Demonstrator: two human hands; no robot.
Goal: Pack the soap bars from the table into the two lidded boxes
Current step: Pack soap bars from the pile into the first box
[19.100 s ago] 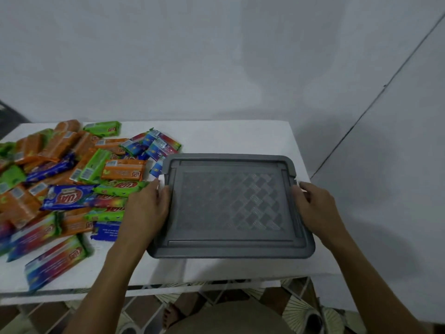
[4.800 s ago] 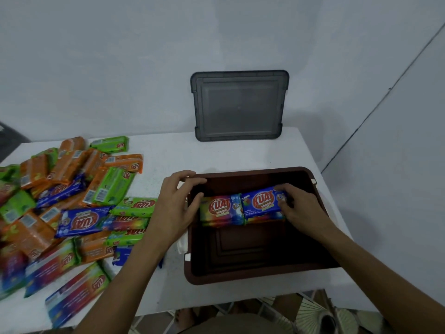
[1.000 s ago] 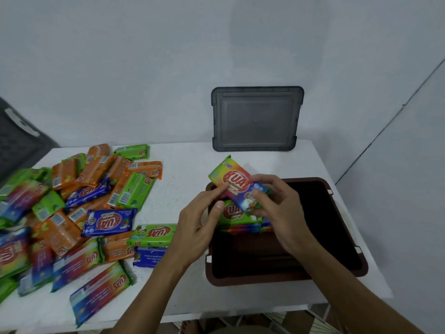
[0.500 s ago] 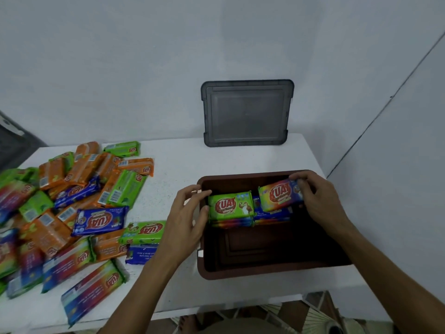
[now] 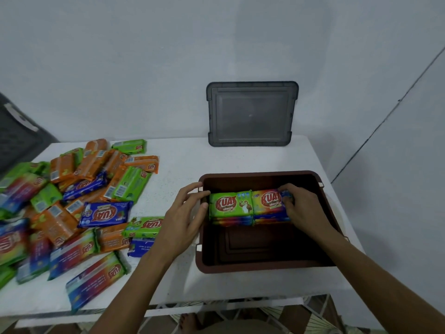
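Note:
An open brown box (image 5: 262, 267) stands on the white table (image 5: 178, 165) in front of me. Inside, against its far wall, a green soap bar (image 5: 230, 204) and a yellow-red soap bar (image 5: 266, 201) lie on top of two other bars. My left hand (image 5: 185, 213) rests on the box's left rim, fingers spread, touching the green bar's end. My right hand (image 5: 301, 208) is in the box with its fingers on the right end of the yellow-red bar. A heap of orange, green, blue and rainbow soap bars (image 5: 72, 201) covers the table's left half.
The box's dark grey lid (image 5: 251, 114) leans upright against the wall behind the box. A second dark grey lidded box (image 5: 16, 138) shows at the far left edge. The table's front edge runs just below the brown box. My bare foot (image 5: 190, 320) shows under the table.
My right hand has lowered the yellow-red bar flat onto the stack beside the green bar. My left hand has shifted onto the box's rim and the green bar's end.

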